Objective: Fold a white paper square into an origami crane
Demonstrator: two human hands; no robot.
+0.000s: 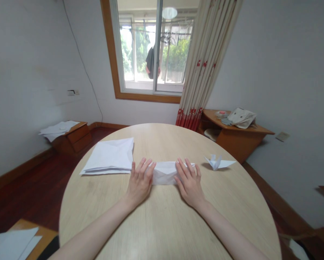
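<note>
A folded sheet of white paper (164, 174) lies flat on the round wooden table (162, 224), its long side running left to right. On its left end rests my left hand (141, 180), fingers stretched forward and the thumb side against the paper. My right hand (188, 180) lies on the other end with its fingers spread over the paper. Both hands press from above rather than grip. Parts of the two paper ends are hidden under the fingers.
Left of my hands is a stack of white paper (109, 156). A folded paper crane (217, 163) stands at the right, near the table's edge. Beyond the table are a small wooden cabinet (79, 137), a corner desk with a cloth bag (242, 117), and a curtain (205, 65).
</note>
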